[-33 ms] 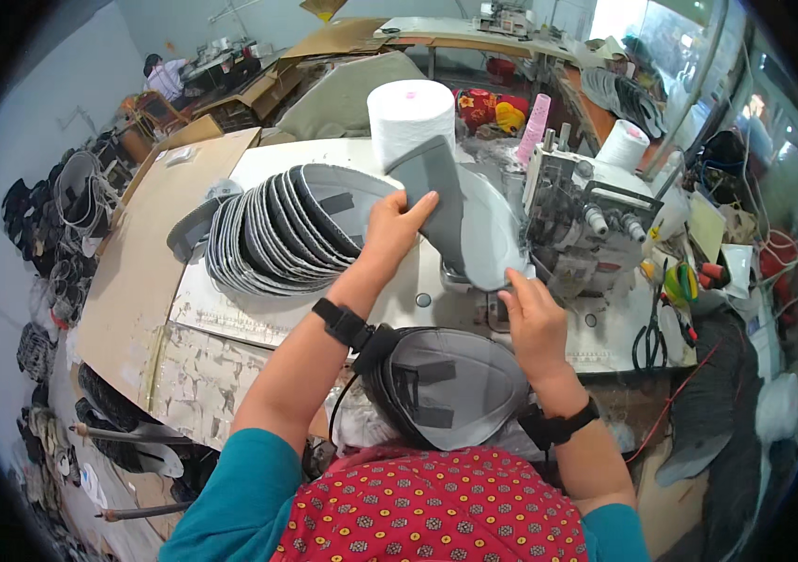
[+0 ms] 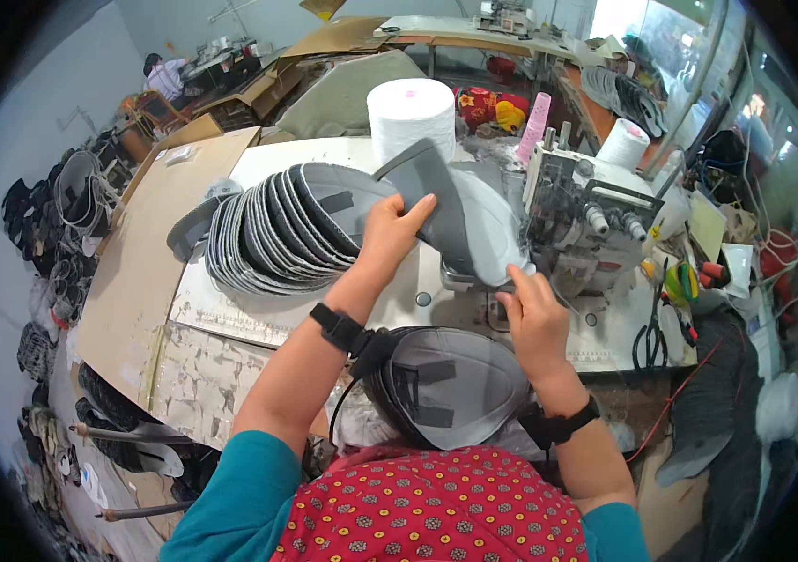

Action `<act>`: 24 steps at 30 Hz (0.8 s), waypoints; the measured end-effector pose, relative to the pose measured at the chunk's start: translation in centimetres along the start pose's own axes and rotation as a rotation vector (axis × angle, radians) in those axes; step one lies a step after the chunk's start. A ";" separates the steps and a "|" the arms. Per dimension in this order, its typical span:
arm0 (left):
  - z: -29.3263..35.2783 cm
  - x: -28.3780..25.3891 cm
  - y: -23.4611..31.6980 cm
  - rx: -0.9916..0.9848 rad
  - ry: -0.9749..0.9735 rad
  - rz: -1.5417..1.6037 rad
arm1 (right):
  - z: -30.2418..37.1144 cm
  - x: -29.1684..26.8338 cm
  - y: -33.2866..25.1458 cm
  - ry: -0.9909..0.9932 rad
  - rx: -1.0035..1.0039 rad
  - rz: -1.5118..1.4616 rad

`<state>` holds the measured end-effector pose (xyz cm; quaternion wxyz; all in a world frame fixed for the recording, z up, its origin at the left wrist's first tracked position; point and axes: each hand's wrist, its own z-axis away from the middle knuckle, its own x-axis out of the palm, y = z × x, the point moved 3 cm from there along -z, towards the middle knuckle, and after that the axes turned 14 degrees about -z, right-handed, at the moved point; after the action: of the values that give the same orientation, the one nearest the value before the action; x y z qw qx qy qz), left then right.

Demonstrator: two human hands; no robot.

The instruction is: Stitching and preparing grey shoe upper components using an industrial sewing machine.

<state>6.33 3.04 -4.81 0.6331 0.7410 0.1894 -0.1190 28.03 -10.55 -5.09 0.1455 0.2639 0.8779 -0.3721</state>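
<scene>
Between my hands is a curved grey fabric piece [image 2: 488, 225], its pale inner side facing up with a darker grey band [image 2: 436, 187] along its left. My left hand [image 2: 393, 225] pinches the band between thumb and fingers. At the piece's lower right end, my right hand [image 2: 535, 314] closes thumb and forefinger on the edge, beside the sewing machine [image 2: 586, 211]. The machine's needle area is hidden. Left of my left hand, a row of nested grey fabric pieces [image 2: 273, 239] lies on the white table [image 2: 390, 300]. More such pieces with dark patches [image 2: 460, 375] rest at my lap.
A large white thread cone [image 2: 411, 112] stands behind the held piece. Pink [image 2: 535, 122] and smaller white [image 2: 624, 145] cones are behind the machine. Black scissors [image 2: 648, 345] lie at the table's right. Cardboard [image 2: 127, 281] borders the left side. Another person [image 2: 165, 77] sits far left.
The held fabric piece has shifted slightly, its dark band's upper left corner now bent outward. Both hands stay almost in place.
</scene>
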 end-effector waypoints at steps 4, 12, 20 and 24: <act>4.9 -1.8 1.0 -0.230 -0.277 -0.017 | -0.6 -0.6 0.1 -0.023 0.038 0.121; 11.4 -0.4 6.2 0.181 -0.578 -0.139 | -2.2 -1.5 0.6 0.043 0.035 0.016; 9.2 1.4 4.9 0.425 -0.577 -0.359 | -1.4 -2.8 -0.4 0.016 0.340 -0.504; 8.7 1.0 5.3 0.441 -0.562 -0.324 | -1.2 -2.7 -0.9 -0.031 0.271 -0.478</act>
<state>10.03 -6.05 -1.94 0.4589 0.7582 0.0931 -0.4537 29.62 -11.13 -2.52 0.0302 0.0608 0.8551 -0.5140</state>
